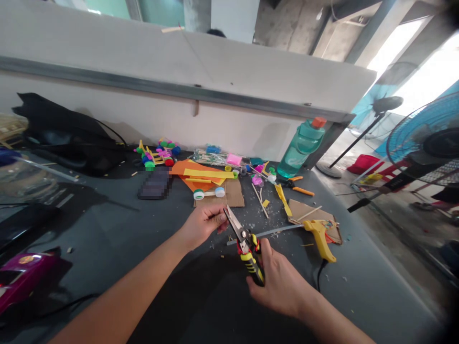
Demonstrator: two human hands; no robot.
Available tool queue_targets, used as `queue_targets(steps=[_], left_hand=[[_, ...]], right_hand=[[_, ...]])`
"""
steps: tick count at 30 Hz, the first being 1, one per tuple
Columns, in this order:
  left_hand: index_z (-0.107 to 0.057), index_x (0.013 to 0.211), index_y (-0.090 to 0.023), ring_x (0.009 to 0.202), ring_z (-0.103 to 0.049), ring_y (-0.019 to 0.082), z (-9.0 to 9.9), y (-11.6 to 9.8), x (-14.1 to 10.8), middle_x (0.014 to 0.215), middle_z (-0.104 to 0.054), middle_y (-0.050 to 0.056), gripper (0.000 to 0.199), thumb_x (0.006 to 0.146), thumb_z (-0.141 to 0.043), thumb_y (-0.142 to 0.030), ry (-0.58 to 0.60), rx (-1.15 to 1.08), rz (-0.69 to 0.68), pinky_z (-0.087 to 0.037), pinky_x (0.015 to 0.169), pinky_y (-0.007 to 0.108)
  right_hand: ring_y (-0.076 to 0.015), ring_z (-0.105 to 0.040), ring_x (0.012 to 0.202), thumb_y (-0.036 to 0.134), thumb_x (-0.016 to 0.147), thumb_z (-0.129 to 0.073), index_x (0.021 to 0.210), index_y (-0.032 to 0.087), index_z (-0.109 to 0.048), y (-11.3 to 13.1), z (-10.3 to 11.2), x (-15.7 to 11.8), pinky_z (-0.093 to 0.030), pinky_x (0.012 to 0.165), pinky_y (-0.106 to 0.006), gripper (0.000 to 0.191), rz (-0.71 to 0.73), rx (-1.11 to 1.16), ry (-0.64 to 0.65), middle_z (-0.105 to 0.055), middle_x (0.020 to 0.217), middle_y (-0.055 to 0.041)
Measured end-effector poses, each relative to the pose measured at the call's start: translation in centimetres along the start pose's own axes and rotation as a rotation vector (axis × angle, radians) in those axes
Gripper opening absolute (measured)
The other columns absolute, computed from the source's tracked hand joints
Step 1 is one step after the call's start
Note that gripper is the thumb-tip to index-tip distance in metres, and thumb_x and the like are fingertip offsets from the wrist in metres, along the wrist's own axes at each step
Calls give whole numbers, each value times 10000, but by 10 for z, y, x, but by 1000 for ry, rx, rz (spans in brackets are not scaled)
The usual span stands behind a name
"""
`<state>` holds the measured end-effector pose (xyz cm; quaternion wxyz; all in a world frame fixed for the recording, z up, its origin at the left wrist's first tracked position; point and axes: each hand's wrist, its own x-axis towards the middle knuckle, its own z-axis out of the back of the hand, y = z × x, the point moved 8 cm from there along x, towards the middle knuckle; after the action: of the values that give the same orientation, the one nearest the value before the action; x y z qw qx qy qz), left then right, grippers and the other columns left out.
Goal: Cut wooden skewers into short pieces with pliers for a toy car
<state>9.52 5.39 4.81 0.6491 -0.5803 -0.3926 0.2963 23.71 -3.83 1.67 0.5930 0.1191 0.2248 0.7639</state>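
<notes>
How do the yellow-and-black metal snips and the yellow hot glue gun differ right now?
The yellow-and-black snips are held up in the right hand, while the yellow hot glue gun rests on a cardboard piece with no hand on it. The snips show spread steel blades; the glue gun shows none. The glue gun trails a black cord; the snips have none. Both are partly yellow.

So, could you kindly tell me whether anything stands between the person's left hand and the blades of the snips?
Nothing visible does: the left hand sits right beside the blade tips of the yellow-and-black snips, which the right hand holds.
</notes>
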Motion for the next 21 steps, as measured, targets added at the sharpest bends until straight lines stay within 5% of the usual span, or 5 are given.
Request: queue_targets(steps=[21], left_hand=[[-595, 674, -140, 546, -471, 105, 1, 3, 1, 590, -520, -6, 354, 818, -585, -463, 21, -40, -13, -384, 531, 228]], right_hand=[[-214, -607, 705, 342, 706, -568, 994, 193, -339, -3, -1, 3, -407, 614, -281, 397, -55, -5, -24, -608, 835, -69]])
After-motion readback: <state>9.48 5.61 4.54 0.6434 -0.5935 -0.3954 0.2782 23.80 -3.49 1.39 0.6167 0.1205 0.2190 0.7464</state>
